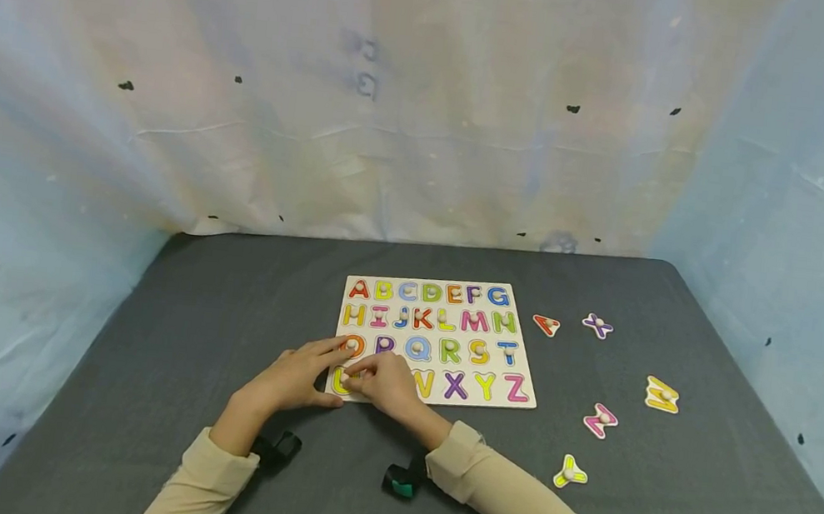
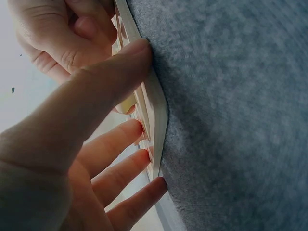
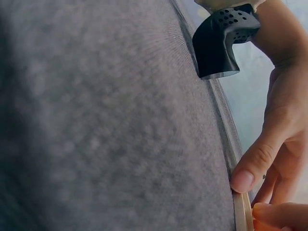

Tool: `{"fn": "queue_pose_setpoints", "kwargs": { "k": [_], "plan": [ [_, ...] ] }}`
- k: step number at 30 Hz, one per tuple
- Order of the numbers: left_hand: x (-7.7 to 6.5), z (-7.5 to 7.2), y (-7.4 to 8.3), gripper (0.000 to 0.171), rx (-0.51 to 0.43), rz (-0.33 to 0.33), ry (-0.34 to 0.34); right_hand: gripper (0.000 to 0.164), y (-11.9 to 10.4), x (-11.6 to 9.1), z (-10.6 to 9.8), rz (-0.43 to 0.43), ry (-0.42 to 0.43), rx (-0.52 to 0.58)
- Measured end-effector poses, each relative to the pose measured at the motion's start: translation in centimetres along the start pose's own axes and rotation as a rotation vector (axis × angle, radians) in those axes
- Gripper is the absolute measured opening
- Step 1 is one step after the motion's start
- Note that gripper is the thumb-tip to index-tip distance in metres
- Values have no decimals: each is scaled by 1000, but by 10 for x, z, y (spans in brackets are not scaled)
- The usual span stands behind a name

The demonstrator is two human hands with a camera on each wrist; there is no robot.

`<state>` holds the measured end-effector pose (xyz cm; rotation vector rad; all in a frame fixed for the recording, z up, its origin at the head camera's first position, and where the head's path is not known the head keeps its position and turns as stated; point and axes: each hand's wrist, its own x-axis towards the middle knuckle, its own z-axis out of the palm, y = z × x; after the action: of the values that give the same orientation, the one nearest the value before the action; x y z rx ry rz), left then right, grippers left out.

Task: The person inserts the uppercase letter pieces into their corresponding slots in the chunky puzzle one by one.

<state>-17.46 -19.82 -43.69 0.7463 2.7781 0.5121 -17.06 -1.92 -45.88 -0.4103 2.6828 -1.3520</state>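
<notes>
A wooden alphabet puzzle board (image 1: 399,381) lies on the dark cloth, its colored letters in rows. My right hand (image 1: 391,387) reaches over its near left part and pinches the round knob of a yellow letter piece (image 1: 338,383), apparently a U, at the lower left corner. The hand hides part of that piece and the neighboring spot. My left hand (image 1: 297,375) spans the same corner with fairly straight fingers. In the left wrist view, the thumb (image 2: 127,62) touches the near edge of the puzzle board (image 2: 156,103), and the other fingers reach its left side.
Right of the board lie loose letter pieces: a red V (image 1: 545,325), a purple X (image 1: 597,325), a yellow W (image 1: 661,395), a pink Z (image 1: 600,421) and a yellow Y (image 1: 570,472). Pale cloth walls (image 1: 426,124) enclose the table (image 1: 242,298) at the back and sides.
</notes>
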Motion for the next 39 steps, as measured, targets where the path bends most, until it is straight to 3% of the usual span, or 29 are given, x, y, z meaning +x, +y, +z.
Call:
{"fn": "queue_pose_setpoints", "kwargs": {
  "k": [10,21,30,39],
  "plan": [
    [1,0,0,77,-2,-4,-3,14,-1,0,-3,12,28,-49],
    [1,-1,2,77,-1,-32,-19,16,9,-3,-22,72,27,145],
    [1,0,1,78,-4,-31,-17,17,25,4,-68,134,289,194],
    [0,0,1,79,-9,-33,-21,21,62,11,-132,241,635,199]
  ]
}}
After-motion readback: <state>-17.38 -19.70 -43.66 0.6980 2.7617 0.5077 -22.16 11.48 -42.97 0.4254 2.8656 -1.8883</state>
